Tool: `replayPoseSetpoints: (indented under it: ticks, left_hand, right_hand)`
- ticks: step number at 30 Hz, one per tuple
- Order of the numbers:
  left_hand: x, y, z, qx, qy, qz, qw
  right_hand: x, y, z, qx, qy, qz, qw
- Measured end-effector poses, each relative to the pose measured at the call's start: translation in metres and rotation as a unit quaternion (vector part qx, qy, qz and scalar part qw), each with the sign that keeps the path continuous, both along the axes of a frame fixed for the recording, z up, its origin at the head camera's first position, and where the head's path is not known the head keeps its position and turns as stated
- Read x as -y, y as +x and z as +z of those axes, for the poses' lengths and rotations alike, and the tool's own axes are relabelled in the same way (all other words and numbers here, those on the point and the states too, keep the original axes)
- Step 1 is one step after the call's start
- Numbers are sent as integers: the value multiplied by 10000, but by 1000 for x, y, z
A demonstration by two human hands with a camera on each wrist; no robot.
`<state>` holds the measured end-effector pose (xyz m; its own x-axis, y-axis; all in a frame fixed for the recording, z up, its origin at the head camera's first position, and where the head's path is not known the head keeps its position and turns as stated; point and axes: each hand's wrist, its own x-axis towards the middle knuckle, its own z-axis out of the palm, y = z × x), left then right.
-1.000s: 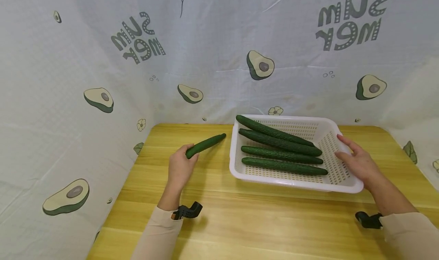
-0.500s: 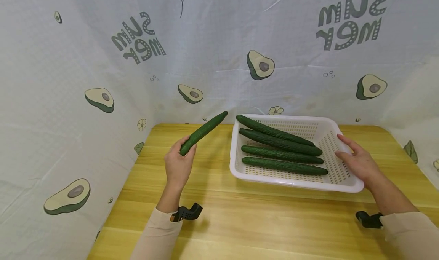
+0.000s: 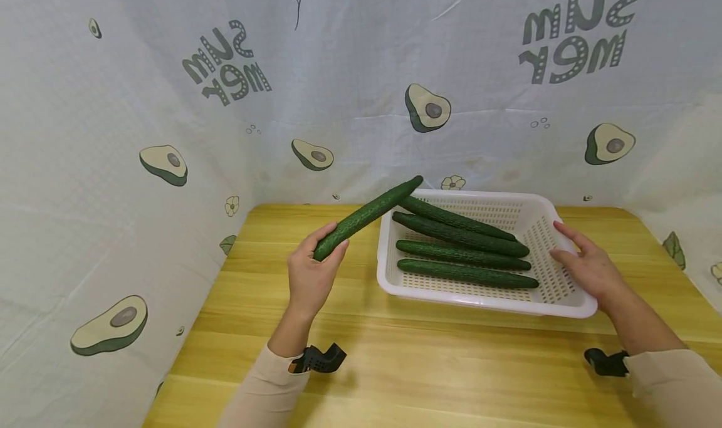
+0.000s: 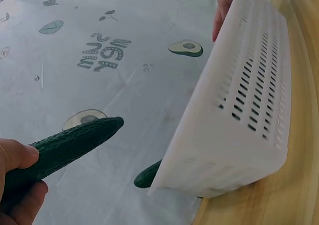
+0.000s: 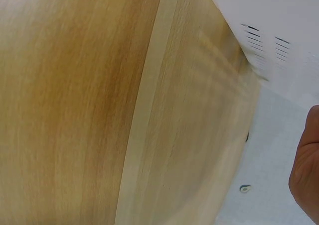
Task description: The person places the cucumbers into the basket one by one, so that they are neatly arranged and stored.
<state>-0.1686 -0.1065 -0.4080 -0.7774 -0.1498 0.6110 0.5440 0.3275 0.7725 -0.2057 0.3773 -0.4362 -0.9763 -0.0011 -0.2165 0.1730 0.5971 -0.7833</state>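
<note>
My left hand point(image 3: 316, 271) grips a dark green cucumber point(image 3: 366, 218) by its near end, with the far end raised over the left back corner of a white plastic basket point(image 3: 479, 301). The left wrist view shows that cucumber point(image 4: 75, 143) between thumb and fingers, apart from the basket's outer wall point(image 4: 234, 125). Several other cucumbers point(image 3: 462, 274) lie side by side in the basket, one with its tip on the left rim. My right hand point(image 3: 595, 271) holds the basket's right rim, thumb on the inner side. Only part of this hand point(image 5: 306, 170) shows in the right wrist view.
The basket stands on a yellow wood-grain table point(image 3: 429, 365). A white curtain point(image 3: 350, 102) printed with avocados hangs behind the table and along its left side. Each wrist wears a black camera mount point(image 3: 324, 358).
My left hand has lifted the cucumber off the table and carried it right, so its far end now overlaps the basket's corner. The right hand and basket have stayed put.
</note>
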Motion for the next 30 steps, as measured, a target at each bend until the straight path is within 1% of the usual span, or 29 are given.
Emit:
replayPoseSetpoints:
  ticks: [3, 5, 8, 10, 13, 15, 17, 20, 23, 27, 30]
  left_hand:
    - [-10, 2, 0, 174, 3, -404, 9990]
    - [-18, 4, -1, 359, 5, -665, 9971]
    - [-30, 8, -2, 658, -22, -1056, 9922]
    - [-38, 9, -2, 870, -100, -1343, 9871]
    - [-50, 9, -2, 1150, -448, -1748, 9768]
    - [-60, 8, -1, 1276, -832, -1940, 9691]
    - [-70, 7, -1, 1359, -1275, -2110, 9596]
    - [-86, 6, 0, 1503, -1906, -2278, 9430]
    - [-102, 6, 0, 1638, -2390, -2416, 9261]
    - [-119, 4, -1, 1543, -3005, -2349, 9114]
    - [-127, 1, -2, 1540, -3232, -2320, 9044]
  right_hand:
    - [-1, 0, -1, 11, -21, -17, 10000]
    - [-2, 0, -1, 17, -34, -25, 10000]
    - [-3, 1, -2, 26, -63, -36, 10000]
    - [-3, 1, -2, 17, -66, -49, 10000]
    - [-3, 1, -2, -32, -63, -79, 9999]
    - [-3, 1, -2, -82, -59, -90, 9999]
    - [-3, 1, -2, -103, -86, -93, 9999]
    - [-2, 1, -2, -92, -121, -57, 9999]
    - [-1, 1, -1, -84, -81, -48, 9999]
    - [1, 1, -1, -88, -8, -70, 9999]
    - [1, 1, -1, -90, -24, -73, 9999]
